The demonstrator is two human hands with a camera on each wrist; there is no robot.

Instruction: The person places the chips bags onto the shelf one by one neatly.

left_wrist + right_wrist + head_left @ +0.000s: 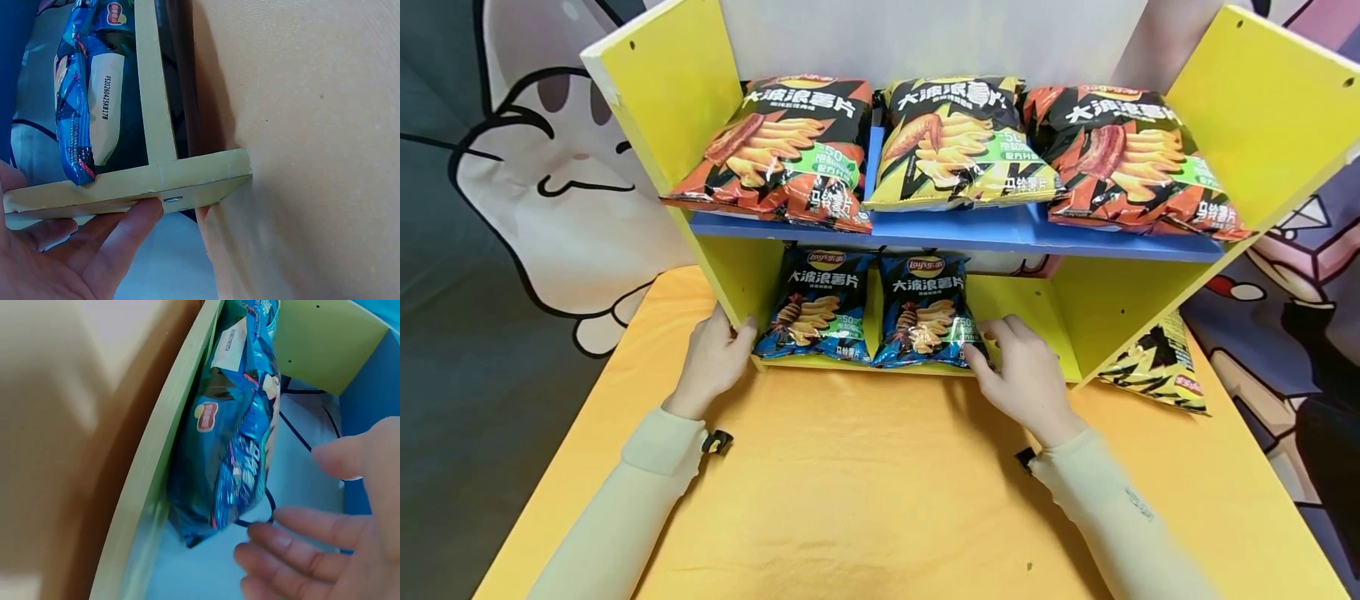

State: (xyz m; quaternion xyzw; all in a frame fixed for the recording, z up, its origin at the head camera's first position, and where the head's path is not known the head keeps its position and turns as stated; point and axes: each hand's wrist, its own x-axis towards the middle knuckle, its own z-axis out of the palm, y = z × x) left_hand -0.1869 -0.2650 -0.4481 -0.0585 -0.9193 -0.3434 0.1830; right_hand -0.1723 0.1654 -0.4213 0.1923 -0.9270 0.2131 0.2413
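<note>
My left hand [715,354] holds the left side panel [125,190] of a yellow shelf unit near its bottom front corner. In the left wrist view its fingers lie along the panel's outer face, with the thumb on the other side. On the lower shelf two blue-black bags of Lay's potato chips stand side by side, a left bag [823,304] and a right bag [927,308]. Beside the right bag is my right hand [1022,375], fingers spread and loosely bent. The right wrist view shows a gap between those fingers and the blue bag [228,437].
Across the blue upper shelf [955,229] lie a red chip bag [782,154], a yellow one [958,146] and another red one [1135,162]. A yellow-black bag [1165,367] leans outside the right panel [1150,292]. An orange cloth [865,483] covers the table.
</note>
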